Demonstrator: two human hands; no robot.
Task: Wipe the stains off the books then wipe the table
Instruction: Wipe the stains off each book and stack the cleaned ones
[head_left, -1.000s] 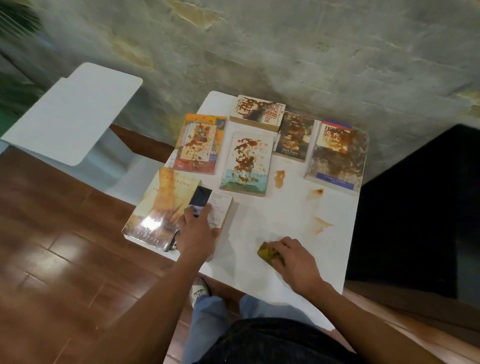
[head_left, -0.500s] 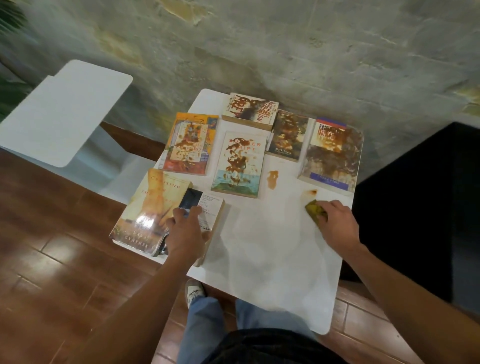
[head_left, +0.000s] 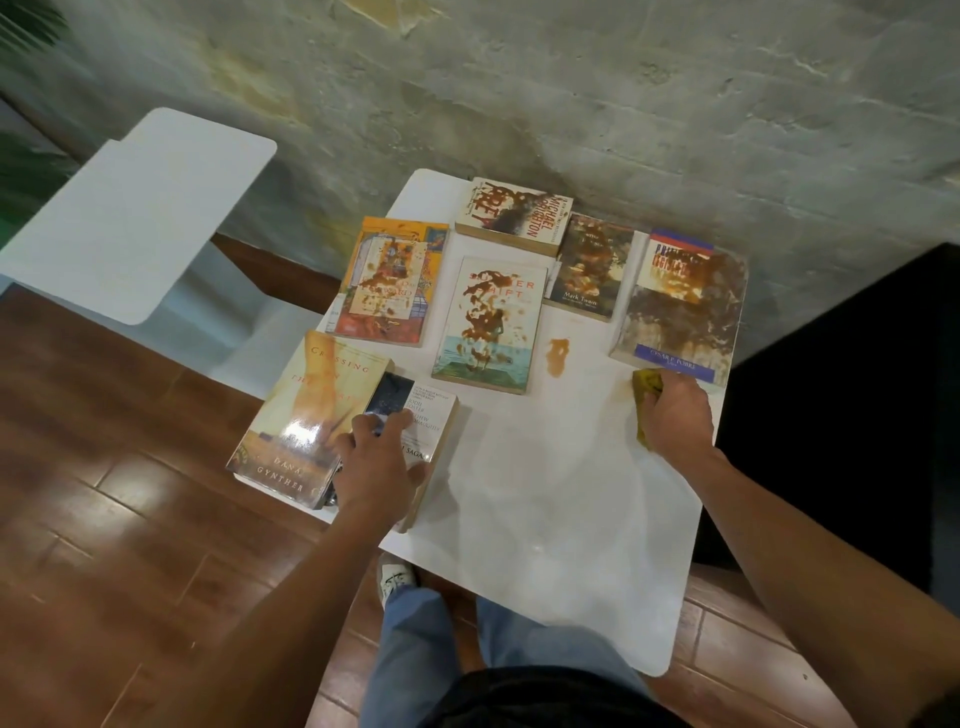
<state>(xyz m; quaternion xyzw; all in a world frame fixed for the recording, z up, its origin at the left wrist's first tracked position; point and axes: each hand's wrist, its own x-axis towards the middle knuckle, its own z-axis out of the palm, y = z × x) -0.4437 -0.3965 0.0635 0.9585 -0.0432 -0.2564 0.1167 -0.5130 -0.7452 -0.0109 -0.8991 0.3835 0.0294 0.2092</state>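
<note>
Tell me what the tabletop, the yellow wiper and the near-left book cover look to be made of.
Table: smooth white laminate or painted board, likely; faint sheen and a small glare spot. Yellow wiper gripped by the right hand: probably sponge, given its blocky, matte look. Near-left book: glossy coated paper cover with bright glare.

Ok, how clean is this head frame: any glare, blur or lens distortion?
Head view: bright glare on the glossy cover of the near-left book washes out part of its title; soft sheen on the white table; wide-angle lens bends the table edges; left hand and right hand with its yellow sponge are slightly soft.
</note>
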